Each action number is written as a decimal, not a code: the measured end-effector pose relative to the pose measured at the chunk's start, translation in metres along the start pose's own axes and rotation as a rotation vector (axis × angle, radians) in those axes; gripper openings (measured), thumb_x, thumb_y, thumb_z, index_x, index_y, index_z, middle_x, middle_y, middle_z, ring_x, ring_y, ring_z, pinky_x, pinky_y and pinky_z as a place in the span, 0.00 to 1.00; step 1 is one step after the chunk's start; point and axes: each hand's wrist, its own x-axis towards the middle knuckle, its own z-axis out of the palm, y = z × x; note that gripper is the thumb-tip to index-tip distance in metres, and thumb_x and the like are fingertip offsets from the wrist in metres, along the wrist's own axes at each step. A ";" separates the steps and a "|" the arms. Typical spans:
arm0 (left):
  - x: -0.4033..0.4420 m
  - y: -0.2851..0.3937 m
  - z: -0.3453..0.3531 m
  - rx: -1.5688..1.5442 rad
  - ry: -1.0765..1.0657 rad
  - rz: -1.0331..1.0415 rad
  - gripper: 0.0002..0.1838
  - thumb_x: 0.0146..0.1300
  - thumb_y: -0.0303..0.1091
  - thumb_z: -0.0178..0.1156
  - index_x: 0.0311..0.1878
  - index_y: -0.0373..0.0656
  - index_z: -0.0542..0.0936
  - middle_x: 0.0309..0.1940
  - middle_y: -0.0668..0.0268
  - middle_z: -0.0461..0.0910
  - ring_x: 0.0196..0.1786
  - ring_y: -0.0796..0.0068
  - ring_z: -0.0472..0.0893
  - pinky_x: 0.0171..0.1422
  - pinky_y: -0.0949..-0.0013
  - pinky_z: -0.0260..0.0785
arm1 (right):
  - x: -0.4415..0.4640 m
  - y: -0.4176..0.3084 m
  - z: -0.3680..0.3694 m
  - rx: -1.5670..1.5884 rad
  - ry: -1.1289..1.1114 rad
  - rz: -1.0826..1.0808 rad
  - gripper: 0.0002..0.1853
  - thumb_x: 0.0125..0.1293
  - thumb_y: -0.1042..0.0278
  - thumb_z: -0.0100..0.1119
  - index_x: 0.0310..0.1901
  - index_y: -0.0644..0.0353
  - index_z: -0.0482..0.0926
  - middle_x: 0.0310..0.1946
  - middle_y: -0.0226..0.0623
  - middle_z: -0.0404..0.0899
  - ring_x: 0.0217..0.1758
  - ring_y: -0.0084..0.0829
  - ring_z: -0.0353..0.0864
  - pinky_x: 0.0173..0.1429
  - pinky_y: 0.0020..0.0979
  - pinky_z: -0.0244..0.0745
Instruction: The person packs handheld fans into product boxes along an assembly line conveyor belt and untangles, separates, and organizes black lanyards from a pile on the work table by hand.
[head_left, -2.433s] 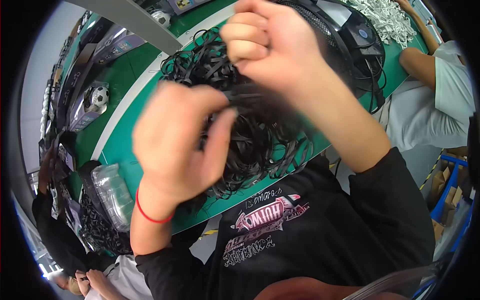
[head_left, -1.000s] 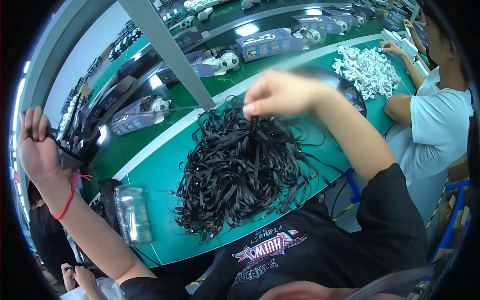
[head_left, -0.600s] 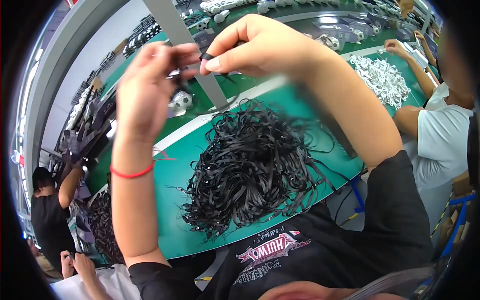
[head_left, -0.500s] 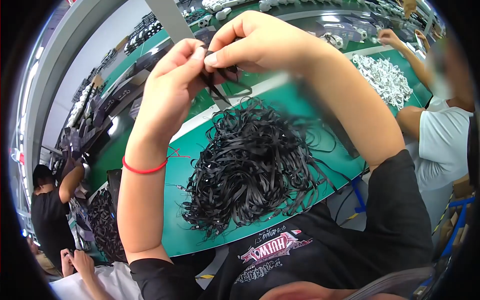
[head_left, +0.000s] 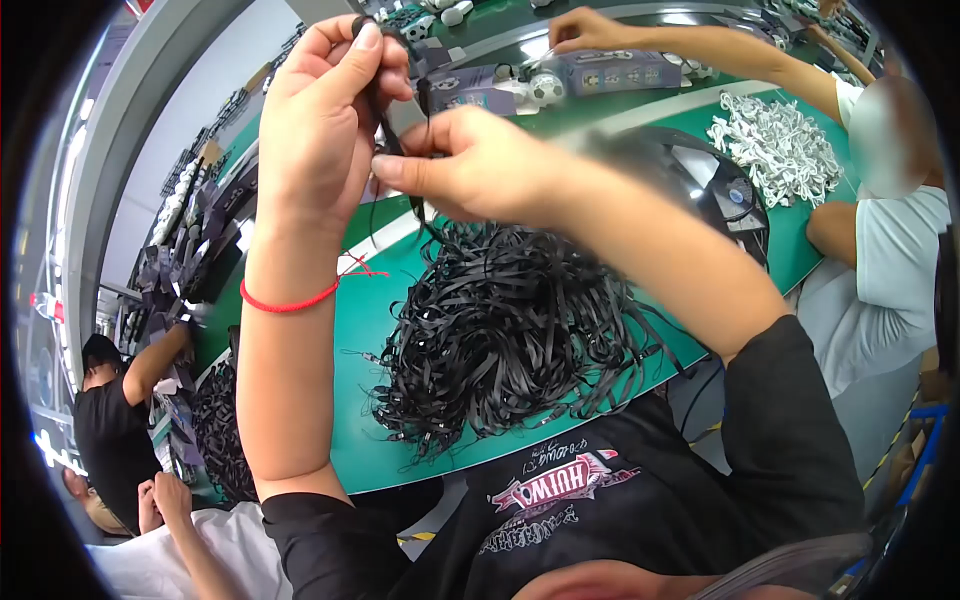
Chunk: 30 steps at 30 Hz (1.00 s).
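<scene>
A black lanyard (head_left: pixel 388 122) hangs from my left hand (head_left: pixel 322 125), which is raised at the upper left with thumb and fingers closed on the strap. Just below and to the right, my right hand (head_left: pixel 480 165) pinches the same strap between thumb and forefinger; its exact grip is partly hidden. The loose ends dangle beneath both hands. Under them, a large tangled pile of black lanyards (head_left: pixel 510 330) with small clips and thin loops covers much of the green table (head_left: pixel 365 440).
A glossy black domed object (head_left: pixel 690 165) stands behind my right forearm. Further right lies a pile of white lanyards (head_left: pixel 775 150) beside a co-worker in a pale shirt (head_left: pixel 900 250). Printed boxes (head_left: pixel 620 72) and football-patterned items (head_left: pixel 545 88) line the conveyor. Other people are at the left.
My hands have moved apart, the left one up and the right one down, with the lanyard between them. The co-worker's arm on the right now reaches across to the conveyor, where printed boxes show.
</scene>
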 end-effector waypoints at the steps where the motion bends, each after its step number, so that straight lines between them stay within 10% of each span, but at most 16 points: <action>1: 0.002 0.005 -0.001 0.002 -0.002 0.016 0.06 0.72 0.30 0.57 0.47 0.39 0.75 0.34 0.67 0.78 0.34 0.79 0.73 0.47 0.75 0.69 | -0.001 -0.004 0.002 -0.012 -0.004 -0.010 0.17 0.72 0.53 0.60 0.40 0.62 0.80 0.18 0.17 0.67 0.18 0.10 0.60 0.22 0.19 0.51; 9: -0.043 0.004 -0.038 0.004 0.384 0.081 0.06 0.68 0.29 0.61 0.42 0.36 0.76 0.36 0.60 0.84 0.38 0.74 0.82 0.47 0.71 0.74 | -0.015 -0.034 -0.019 0.112 0.201 -0.150 0.14 0.75 0.58 0.56 0.35 0.60 0.76 0.17 0.18 0.64 0.17 0.12 0.59 0.21 0.20 0.51; 19: -0.081 -0.033 -0.038 -0.135 0.414 -0.423 0.06 0.65 0.26 0.61 0.44 0.38 0.78 0.36 0.63 0.82 0.37 0.74 0.81 0.43 0.73 0.71 | 0.014 -0.072 0.000 -0.180 0.204 0.015 0.14 0.74 0.58 0.57 0.35 0.60 0.78 0.16 0.17 0.64 0.17 0.11 0.58 0.21 0.19 0.49; 21: -0.074 -0.034 -0.055 0.356 0.460 -0.122 0.12 0.69 0.31 0.60 0.51 0.37 0.74 0.38 0.64 0.82 0.38 0.71 0.82 0.43 0.68 0.73 | 0.018 -0.072 -0.001 -0.155 0.152 0.051 0.14 0.73 0.58 0.58 0.35 0.60 0.79 0.17 0.19 0.67 0.17 0.11 0.59 0.21 0.19 0.50; 26: -0.056 -0.012 -0.029 -0.152 0.240 0.171 0.13 0.76 0.39 0.53 0.53 0.39 0.73 0.35 0.65 0.80 0.37 0.70 0.80 0.43 0.68 0.73 | 0.029 -0.091 0.015 -0.267 0.068 0.043 0.14 0.72 0.59 0.59 0.36 0.62 0.81 0.22 0.26 0.77 0.16 0.12 0.62 0.21 0.19 0.54; 30: -0.064 -0.011 -0.018 -0.217 -0.091 -0.230 0.17 0.79 0.45 0.47 0.48 0.41 0.74 0.33 0.66 0.79 0.35 0.70 0.79 0.41 0.70 0.71 | 0.027 -0.095 0.009 -0.479 0.201 -0.028 0.14 0.71 0.60 0.60 0.38 0.65 0.82 0.23 0.28 0.78 0.16 0.14 0.63 0.21 0.22 0.56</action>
